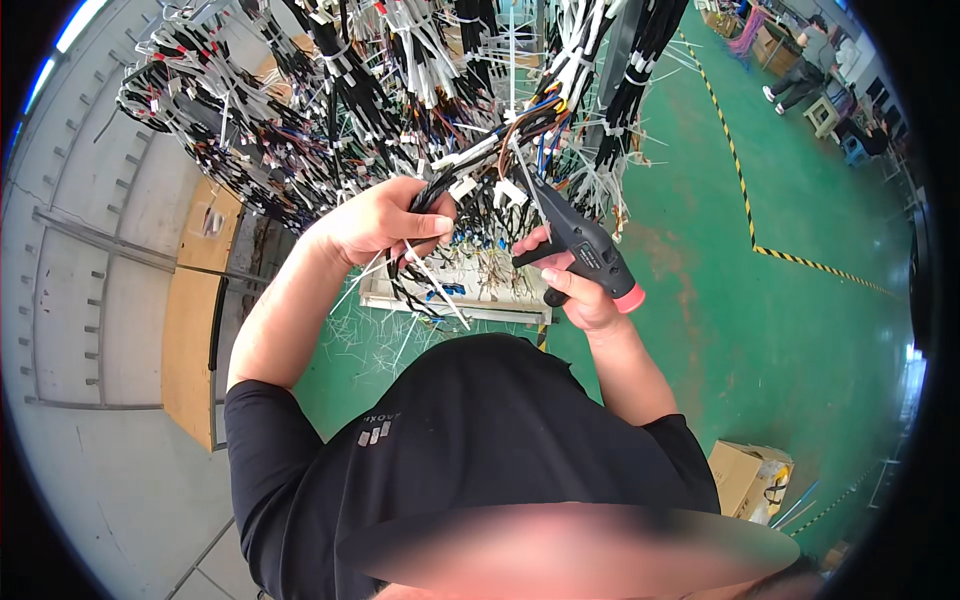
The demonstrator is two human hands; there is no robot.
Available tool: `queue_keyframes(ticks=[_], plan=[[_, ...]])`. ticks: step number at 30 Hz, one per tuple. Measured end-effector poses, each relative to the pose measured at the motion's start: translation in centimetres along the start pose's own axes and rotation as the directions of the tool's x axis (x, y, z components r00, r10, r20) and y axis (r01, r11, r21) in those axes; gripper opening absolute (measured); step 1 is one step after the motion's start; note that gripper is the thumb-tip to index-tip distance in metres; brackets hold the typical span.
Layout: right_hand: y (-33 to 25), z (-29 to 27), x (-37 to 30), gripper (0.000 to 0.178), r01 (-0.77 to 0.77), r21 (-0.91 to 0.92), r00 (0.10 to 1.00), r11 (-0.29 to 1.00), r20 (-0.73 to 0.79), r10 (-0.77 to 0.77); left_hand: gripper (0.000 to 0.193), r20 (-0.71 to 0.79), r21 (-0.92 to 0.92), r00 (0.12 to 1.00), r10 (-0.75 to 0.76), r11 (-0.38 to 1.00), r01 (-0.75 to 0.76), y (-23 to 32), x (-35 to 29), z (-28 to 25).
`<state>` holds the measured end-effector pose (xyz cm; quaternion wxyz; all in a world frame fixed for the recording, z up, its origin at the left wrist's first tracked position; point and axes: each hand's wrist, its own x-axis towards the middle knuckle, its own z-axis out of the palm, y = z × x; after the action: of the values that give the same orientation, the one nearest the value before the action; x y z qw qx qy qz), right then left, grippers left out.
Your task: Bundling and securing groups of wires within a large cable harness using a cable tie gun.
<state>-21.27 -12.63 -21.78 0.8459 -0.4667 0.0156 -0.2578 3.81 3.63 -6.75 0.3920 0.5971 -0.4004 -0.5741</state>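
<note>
And here's the left hand (385, 224), closed firmly around a black cable bundle (437, 188), thumb pressed on top, with loose white ties (438, 286) poking out just below it! Over to the right hand (588, 297), wrapped around the grip of a black pistol-shaped tool (588, 247) with a red end, its nose right up near the bundle, between the two hands. Beyond both hands, wire harnesses (345, 85) hang thick; beneath them, a pale tray (500, 314) sits over green floor (670, 345).
</note>
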Motion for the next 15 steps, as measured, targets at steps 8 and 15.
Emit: queue_keyframes(ticks=[8,15], plan=[[0.2,1.6,-0.1,0.051,0.006,0.166,1.000,0.986,0.019,-0.009,0.022,-0.040,0.009,0.999,-0.023,1.000,0.023,0.5,-0.2,0.4],[0.9,2.2,-0.2,0.051,0.000,0.176,1.000,0.984,0.020,-0.004,0.022,-0.039,0.010,0.999,-0.009,1.000,0.010,0.3,-0.2,0.5]])
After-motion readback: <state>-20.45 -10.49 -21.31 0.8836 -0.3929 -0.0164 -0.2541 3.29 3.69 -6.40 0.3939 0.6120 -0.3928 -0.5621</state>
